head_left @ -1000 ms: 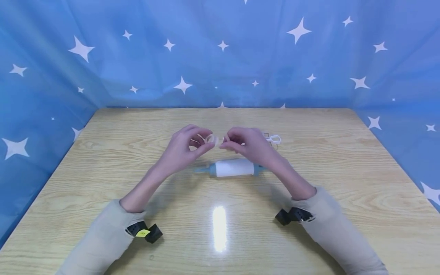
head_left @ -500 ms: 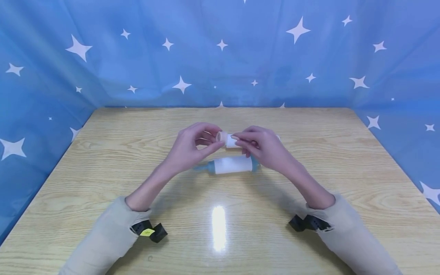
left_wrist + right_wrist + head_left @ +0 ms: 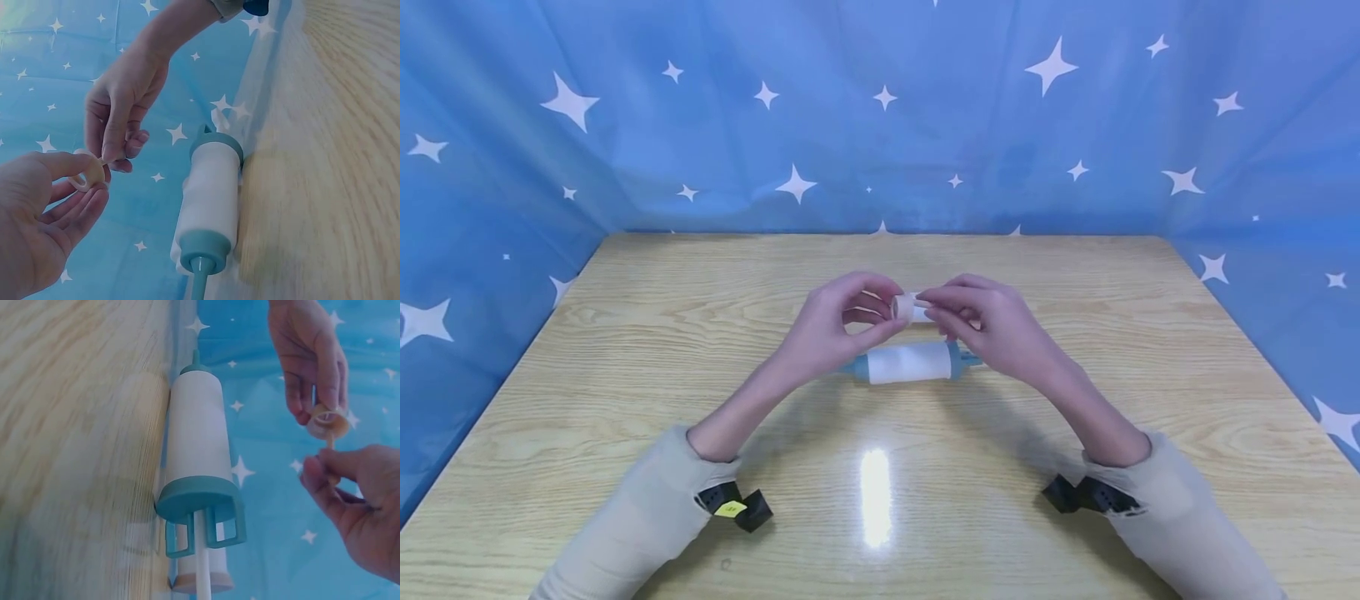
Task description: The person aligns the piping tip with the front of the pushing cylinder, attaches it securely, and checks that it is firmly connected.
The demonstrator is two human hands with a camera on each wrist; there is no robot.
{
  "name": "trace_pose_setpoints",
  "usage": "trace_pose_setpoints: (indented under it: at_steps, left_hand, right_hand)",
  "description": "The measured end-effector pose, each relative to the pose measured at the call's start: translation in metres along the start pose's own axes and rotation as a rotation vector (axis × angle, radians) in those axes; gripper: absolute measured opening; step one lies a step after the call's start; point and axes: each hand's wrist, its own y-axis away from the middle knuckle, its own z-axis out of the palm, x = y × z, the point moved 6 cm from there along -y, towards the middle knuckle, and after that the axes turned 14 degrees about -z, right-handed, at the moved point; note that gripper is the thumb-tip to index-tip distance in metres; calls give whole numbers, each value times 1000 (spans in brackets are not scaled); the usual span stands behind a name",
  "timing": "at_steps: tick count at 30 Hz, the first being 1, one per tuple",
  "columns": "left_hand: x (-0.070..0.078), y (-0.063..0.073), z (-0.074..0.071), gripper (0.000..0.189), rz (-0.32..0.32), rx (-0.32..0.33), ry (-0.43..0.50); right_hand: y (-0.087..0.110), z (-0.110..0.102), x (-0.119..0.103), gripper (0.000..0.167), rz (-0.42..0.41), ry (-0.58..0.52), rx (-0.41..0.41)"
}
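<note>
In the head view my left hand (image 3: 842, 321) grips a small beige ring-shaped cap (image 3: 902, 308) between thumb and fingers, its round opening visible. Across from it, my right hand (image 3: 992, 325) pinches a slim beige stem (image 3: 331, 440), whose far end reaches the cap's opening in the right wrist view. Both hands are raised over the table. Just nearer than them lies a large plunger syringe (image 3: 910, 363) with a white barrel, teal ends and a thin teal nozzle pointing left. Behind it is a second white tube with a beige flange (image 3: 219, 582), mostly hidden.
The light wood table (image 3: 700, 267) ends at the back against a blue curtain (image 3: 880, 150) with white stars. Black wrist cameras (image 3: 752, 510) sit on both sleeves. A bright light reflection (image 3: 876, 498) shows on the near part of the tabletop.
Both hands have shifted to the right, the left one carrying the cap closer to the right fingertips. The second tube's white handle has gone out of sight behind the right hand.
</note>
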Motion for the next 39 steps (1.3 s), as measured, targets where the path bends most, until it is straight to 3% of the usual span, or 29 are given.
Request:
trace_pose_setpoints:
  at_steps: [12, 22, 31, 39]
  left_hand:
    - [-2, 6, 3, 30, -9, -1, 39]
    - [-1, 9, 4, 31, 7, 12, 59]
    - [-1, 10, 4, 32, 13, 8, 74]
    - [-1, 10, 6, 31, 18, 2, 89]
  right_hand:
    - [0, 3, -7, 16, 15, -117, 26]
    - [-2, 3, -16, 15, -54, -142, 15]
    - [0, 5, -14, 16, -35, -325, 31]
    - [2, 5, -13, 20, -20, -419, 56]
